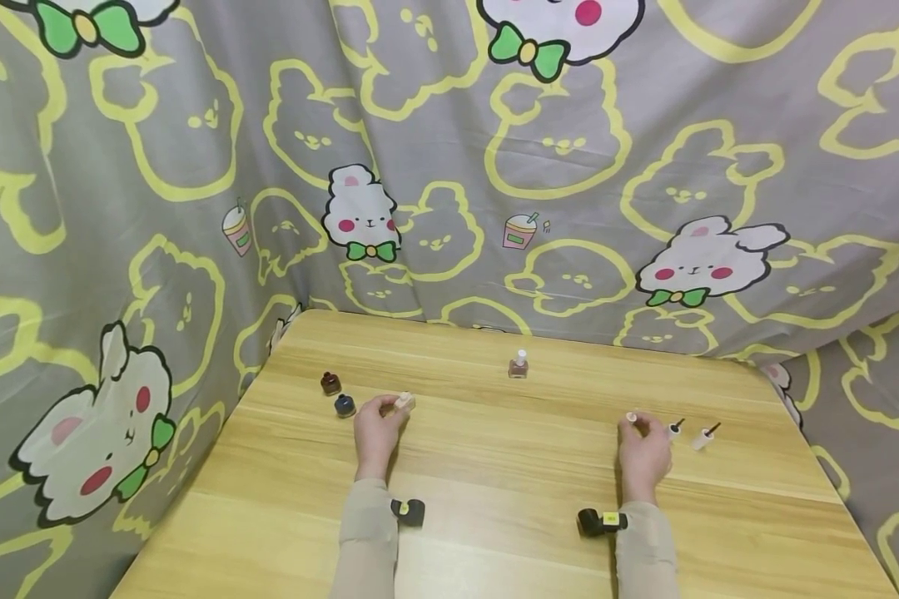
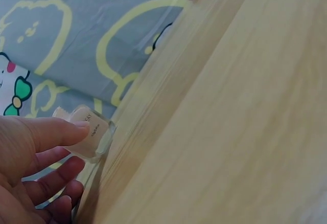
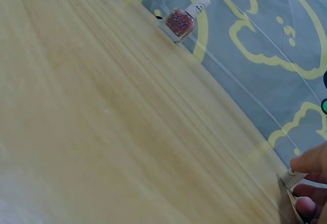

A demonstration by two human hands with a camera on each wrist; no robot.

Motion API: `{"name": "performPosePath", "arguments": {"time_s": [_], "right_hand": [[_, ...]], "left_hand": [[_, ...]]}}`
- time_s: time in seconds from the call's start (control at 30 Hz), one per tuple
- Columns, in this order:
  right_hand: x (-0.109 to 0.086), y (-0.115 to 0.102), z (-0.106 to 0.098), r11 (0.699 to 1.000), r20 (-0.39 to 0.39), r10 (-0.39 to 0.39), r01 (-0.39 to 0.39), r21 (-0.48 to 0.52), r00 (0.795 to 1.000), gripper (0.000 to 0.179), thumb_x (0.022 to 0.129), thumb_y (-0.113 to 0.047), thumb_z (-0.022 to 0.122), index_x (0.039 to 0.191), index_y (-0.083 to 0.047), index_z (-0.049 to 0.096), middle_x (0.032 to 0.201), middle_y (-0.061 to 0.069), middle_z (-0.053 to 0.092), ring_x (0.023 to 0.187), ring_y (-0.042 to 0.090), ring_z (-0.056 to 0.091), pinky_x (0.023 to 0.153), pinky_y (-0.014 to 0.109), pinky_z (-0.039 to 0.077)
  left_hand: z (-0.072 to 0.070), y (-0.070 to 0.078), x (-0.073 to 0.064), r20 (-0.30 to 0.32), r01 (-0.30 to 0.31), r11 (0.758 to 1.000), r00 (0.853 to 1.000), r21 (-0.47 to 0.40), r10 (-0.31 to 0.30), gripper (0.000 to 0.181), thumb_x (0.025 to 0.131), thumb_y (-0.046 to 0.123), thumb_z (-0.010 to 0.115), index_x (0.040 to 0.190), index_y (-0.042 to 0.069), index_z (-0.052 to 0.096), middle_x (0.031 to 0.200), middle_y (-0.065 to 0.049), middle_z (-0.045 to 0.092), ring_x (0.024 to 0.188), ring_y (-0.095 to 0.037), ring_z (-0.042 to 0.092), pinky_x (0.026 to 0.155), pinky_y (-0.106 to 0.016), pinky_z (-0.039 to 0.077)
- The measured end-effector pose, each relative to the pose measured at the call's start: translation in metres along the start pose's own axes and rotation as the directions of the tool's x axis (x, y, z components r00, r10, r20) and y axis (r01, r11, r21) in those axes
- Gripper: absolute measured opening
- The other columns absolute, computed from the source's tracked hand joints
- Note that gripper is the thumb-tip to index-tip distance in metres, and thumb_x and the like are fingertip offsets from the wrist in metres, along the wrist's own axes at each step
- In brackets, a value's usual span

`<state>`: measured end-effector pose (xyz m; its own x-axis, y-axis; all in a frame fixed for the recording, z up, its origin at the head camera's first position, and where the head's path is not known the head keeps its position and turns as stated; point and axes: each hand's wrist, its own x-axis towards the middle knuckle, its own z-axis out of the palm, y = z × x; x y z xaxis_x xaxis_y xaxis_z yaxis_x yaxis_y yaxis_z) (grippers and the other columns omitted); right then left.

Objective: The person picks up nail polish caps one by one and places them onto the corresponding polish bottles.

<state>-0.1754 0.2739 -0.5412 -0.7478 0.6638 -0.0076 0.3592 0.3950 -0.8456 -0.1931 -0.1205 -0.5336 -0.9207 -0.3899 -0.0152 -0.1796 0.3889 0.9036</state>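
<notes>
My left hand (image 1: 378, 438) pinches a small pale nail polish bottle (image 1: 404, 402) between thumb and fingers, at the tabletop left of the middle. In the left wrist view that bottle (image 2: 94, 134) shows printed lettering and no tall cap on its neck. My right hand (image 1: 645, 456) pinches a white nail polish cap (image 1: 632, 418) on the right side of the table. Close to the wood in the right wrist view, the cap (image 3: 293, 178) is partly covered by the fingers.
Uncapped brown (image 1: 331, 383) and dark blue (image 1: 345, 406) polish bottles stand left of my left hand. Beyond my right hand, two white caps (image 1: 675, 429) (image 1: 703, 438) stand with dark brushes pointing up. A capped glitter polish bottle (image 1: 519, 366) stands near the back edge, before a patterned curtain (image 1: 449, 166).
</notes>
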Motion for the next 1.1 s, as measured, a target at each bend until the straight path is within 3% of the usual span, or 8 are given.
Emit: {"name": "performPosePath", "arguments": {"time_s": [0.27, 0.5, 0.7, 0.8, 0.87, 0.97, 1.03, 1.1], "right_hand": [[-0.001, -0.001, -0.002, 0.999, 0.038, 0.011, -0.012, 0.039, 0.999, 0.038, 0.092, -0.019, 0.061, 0.126, -0.002, 0.057, 0.133, 0.024, 0.058, 0.129, 0.045, 0.045, 0.112, 0.06, 0.017], [-0.005, 0.001, -0.004, 0.998, 0.038, -0.007, 0.005, 0.057, 0.999, 0.036, 0.092, -0.017, 0.062, 0.124, 0.0, 0.057, 0.129, 0.026, 0.059, 0.124, 0.044, 0.048, 0.108, 0.058, 0.026], [-0.008, -0.002, -0.005, 0.996, 0.047, -0.022, 0.018, 0.083, 0.999, 0.035, 0.092, -0.018, 0.063, 0.122, 0.0, 0.058, 0.125, 0.026, 0.061, 0.114, 0.04, 0.055, 0.106, 0.056, 0.03], [-0.01, -0.005, -0.005, 0.997, 0.043, -0.031, 0.028, 0.07, 0.999, 0.035, 0.092, -0.02, 0.064, 0.121, -0.002, 0.059, 0.123, 0.024, 0.064, 0.103, 0.031, 0.061, 0.103, 0.054, 0.033], [-0.01, -0.006, -0.005, 0.997, 0.039, -0.032, 0.029, 0.066, 0.999, 0.034, 0.092, -0.02, 0.065, 0.121, -0.002, 0.06, 0.122, 0.023, 0.065, 0.091, 0.018, 0.061, 0.099, 0.047, 0.038], [-0.012, -0.009, -0.006, 0.996, 0.039, -0.034, 0.03, 0.086, 0.999, 0.034, 0.091, -0.018, 0.066, 0.12, -0.002, 0.061, 0.121, 0.023, 0.066, 0.079, -0.004, 0.052, 0.087, 0.025, 0.044], [-0.013, -0.011, -0.006, 0.993, 0.039, -0.042, 0.038, 0.114, 0.998, 0.033, 0.091, -0.017, 0.065, 0.12, -0.001, 0.061, 0.121, 0.023, 0.066, 0.074, -0.014, 0.046, 0.075, 0.01, 0.042], [-0.014, -0.013, -0.006, 0.989, 0.031, -0.06, 0.055, 0.137, 0.998, 0.032, 0.091, -0.016, 0.065, 0.119, 0.0, 0.061, 0.12, 0.023, 0.066, 0.071, -0.019, 0.044, 0.066, 0.003, 0.039]], "left_hand": [[0.003, -0.003, 0.0, -0.014, -0.015, 1.0, 1.0, 0.0, 0.015, 0.029, 0.081, 0.015, 0.077, 0.107, 0.006, 0.07, 0.111, -0.016, 0.069, 0.103, -0.031, 0.064, 0.092, -0.047, 0.05], [0.006, 0.001, -0.002, 0.002, -0.015, 0.999, 1.0, -0.044, 0.015, 0.03, 0.079, 0.017, 0.078, 0.107, 0.01, 0.072, 0.106, -0.011, 0.071, 0.093, -0.025, 0.065, 0.081, -0.039, 0.052], [0.011, 0.009, -0.007, 0.029, -0.05, 0.993, 0.998, -0.103, 0.053, 0.029, 0.079, 0.016, 0.079, 0.106, 0.01, 0.072, 0.113, -0.013, 0.07, 0.103, -0.03, 0.064, 0.091, -0.045, 0.051], [0.015, 0.015, -0.01, 0.042, -0.074, 0.991, 0.996, -0.113, 0.079, 0.03, 0.079, 0.017, 0.079, 0.107, 0.01, 0.071, 0.114, -0.012, 0.07, 0.107, -0.031, 0.061, 0.094, -0.047, 0.049], [0.018, 0.018, -0.012, 0.051, -0.094, 0.988, 0.994, -0.119, 0.1, 0.03, 0.079, 0.018, 0.08, 0.106, 0.01, 0.071, 0.113, -0.011, 0.07, 0.105, -0.031, 0.061, 0.092, -0.047, 0.049], [0.024, 0.024, -0.015, 0.067, -0.117, 0.984, 0.99, -0.132, 0.127, 0.03, 0.078, 0.018, 0.08, 0.105, 0.011, 0.071, 0.111, -0.01, 0.07, 0.104, -0.029, 0.06, 0.089, -0.046, 0.049], [0.028, 0.028, -0.018, 0.082, -0.131, 0.982, 0.986, -0.14, 0.143, 0.029, 0.078, 0.017, 0.08, 0.105, 0.012, 0.071, 0.11, -0.01, 0.07, 0.103, -0.027, 0.059, 0.089, -0.044, 0.047], [0.033, 0.032, -0.02, 0.098, -0.15, 0.977, 0.981, -0.151, 0.165, 0.027, 0.079, 0.015, 0.079, 0.105, 0.012, 0.071, 0.11, -0.009, 0.069, 0.103, -0.027, 0.058, 0.088, -0.043, 0.046]]}}
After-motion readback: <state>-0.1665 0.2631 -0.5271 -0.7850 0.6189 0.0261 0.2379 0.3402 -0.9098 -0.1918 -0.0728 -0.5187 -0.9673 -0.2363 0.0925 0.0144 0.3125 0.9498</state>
